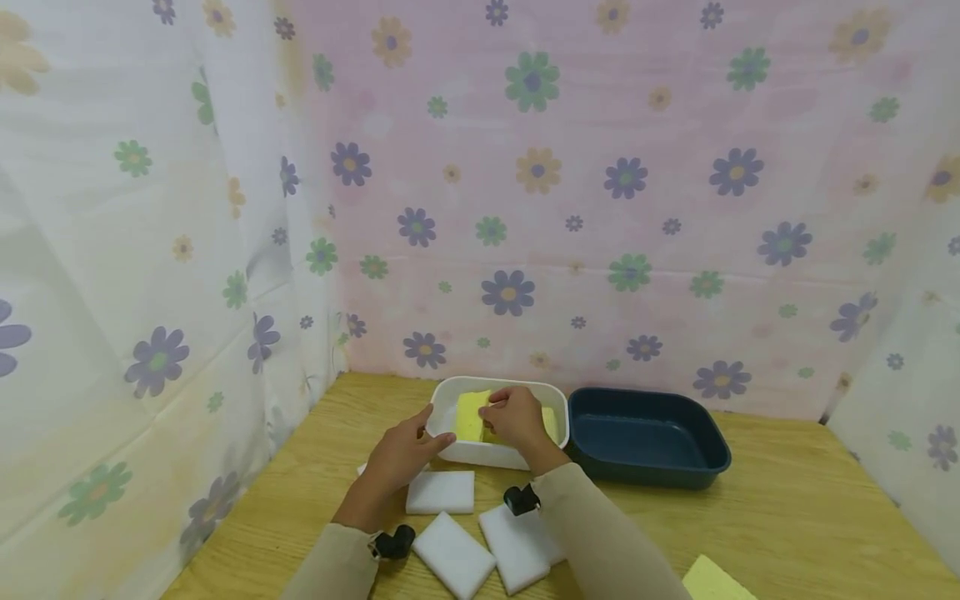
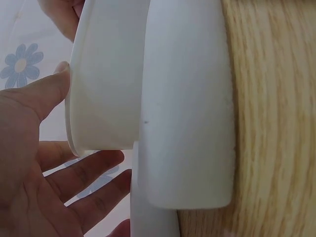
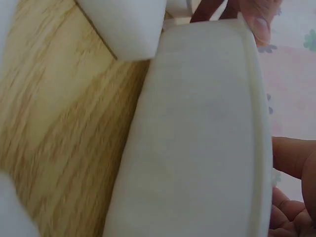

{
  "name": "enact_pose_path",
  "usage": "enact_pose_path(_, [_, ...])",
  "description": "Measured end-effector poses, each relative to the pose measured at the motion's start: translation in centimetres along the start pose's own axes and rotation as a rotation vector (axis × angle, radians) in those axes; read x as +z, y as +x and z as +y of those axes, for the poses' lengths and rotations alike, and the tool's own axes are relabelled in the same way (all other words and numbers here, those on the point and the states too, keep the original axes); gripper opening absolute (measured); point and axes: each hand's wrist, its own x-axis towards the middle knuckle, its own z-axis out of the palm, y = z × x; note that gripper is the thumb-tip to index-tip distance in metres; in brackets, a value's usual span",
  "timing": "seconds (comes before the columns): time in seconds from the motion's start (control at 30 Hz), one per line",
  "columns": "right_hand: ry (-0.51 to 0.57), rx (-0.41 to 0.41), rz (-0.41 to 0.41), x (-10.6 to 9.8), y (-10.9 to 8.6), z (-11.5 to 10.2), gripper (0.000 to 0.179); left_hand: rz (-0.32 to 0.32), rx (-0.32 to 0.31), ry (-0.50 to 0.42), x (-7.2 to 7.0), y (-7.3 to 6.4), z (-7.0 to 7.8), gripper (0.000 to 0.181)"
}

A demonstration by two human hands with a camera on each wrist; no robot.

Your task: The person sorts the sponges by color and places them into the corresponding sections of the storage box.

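Observation:
A white tray [image 1: 480, 454] holds yellow sponges; one sponge [image 1: 470, 415] leans at its left part and another [image 1: 550, 423] shows at the right, partly behind my right hand. Over the tray my right hand [image 1: 517, 415] has curled fingers and pinches the leaning sponge by its right edge. My left hand [image 1: 405, 450] is at the tray's front left corner, thumb on the rim and the other fingers loosely spread beside the end wall. In the right wrist view the tray wall [image 3: 197, 123] hides the sponges and the fingertips.
A dark blue tray [image 1: 648, 479] stands right of the white one. White sponge blocks [image 1: 441, 492] lie on the wooden table [image 1: 795, 500] in front, several of them under or between my forearms. Another yellow sponge [image 1: 716, 581] is at the front right. Flowered cloth [image 1: 570, 192] hangs behind.

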Motion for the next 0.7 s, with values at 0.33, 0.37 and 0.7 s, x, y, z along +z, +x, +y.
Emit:
enact_pose_path(0.33, [-0.003, -0.034, -0.068, 1.6, 0.3, -0.2, 0.028, 0.001, 0.0, -0.012, 0.0, -0.1, -0.2, 0.085])
enact_pose_path(0.37, [-0.025, -0.041, -0.079, 1.7, 0.3, -0.2, 0.03, 0.002, 0.0, -0.011, 0.0, -0.1, -0.2, 0.085])
enact_pose_path(0.7, [-0.228, -0.033, -0.117, 1.4, 0.4, -0.2, 0.038, 0.008, 0.025, -0.008, 0.2, 0.2, -0.2, 0.084])
